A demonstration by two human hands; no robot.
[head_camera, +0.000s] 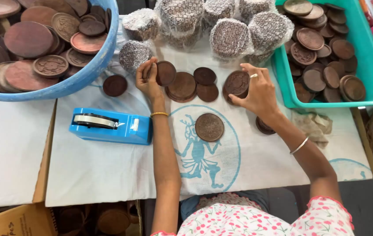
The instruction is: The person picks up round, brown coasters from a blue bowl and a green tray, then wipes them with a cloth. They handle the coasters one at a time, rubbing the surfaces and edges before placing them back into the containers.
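On white cloth [107, 170], left hand [148, 81] pinching brown disc [165, 73], right hand [258, 92] gripping carved disc [236, 83], tape dispenser [112, 124] beside.

Both bare arms reach forward from the bottom edge, forearms roughly parallel and well apart. The left hand [149, 78] is raised on its wrist, fingers curled inward and pinched together at the tips, a thin gold bangle circling the wrist. The right hand [258, 94] lies palm down, fingers bent and spread in a loose claw, a ring on one finger, a silver bangle farther up the forearm.
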